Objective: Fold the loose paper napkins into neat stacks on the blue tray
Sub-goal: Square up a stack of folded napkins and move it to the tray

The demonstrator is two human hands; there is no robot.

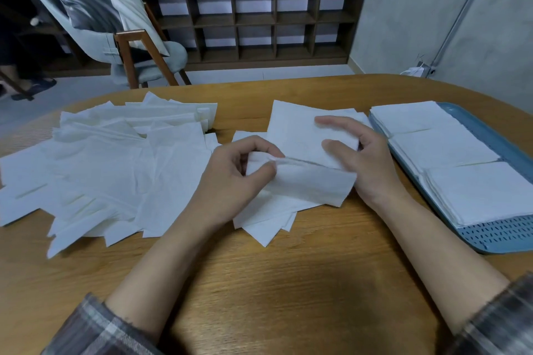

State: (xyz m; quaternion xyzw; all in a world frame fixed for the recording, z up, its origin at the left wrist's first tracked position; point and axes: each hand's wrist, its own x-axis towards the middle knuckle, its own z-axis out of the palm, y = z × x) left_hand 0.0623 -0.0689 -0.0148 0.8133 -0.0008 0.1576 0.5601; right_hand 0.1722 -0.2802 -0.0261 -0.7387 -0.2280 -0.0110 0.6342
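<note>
Pinching napkin [311,181] at its crease with left grip [230,179], clasping its right end in curled right grip [366,158], over the bench [288,282] beside the blue tray [513,236]. Could tear or fold crooked if tugged unevenly.

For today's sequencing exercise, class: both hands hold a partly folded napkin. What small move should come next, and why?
Probably press the fold flat. The left hand pinches the napkin at its raised crease, the right hand holds the other end, and it is not yet flat like the stacks on the blue tray.
</note>
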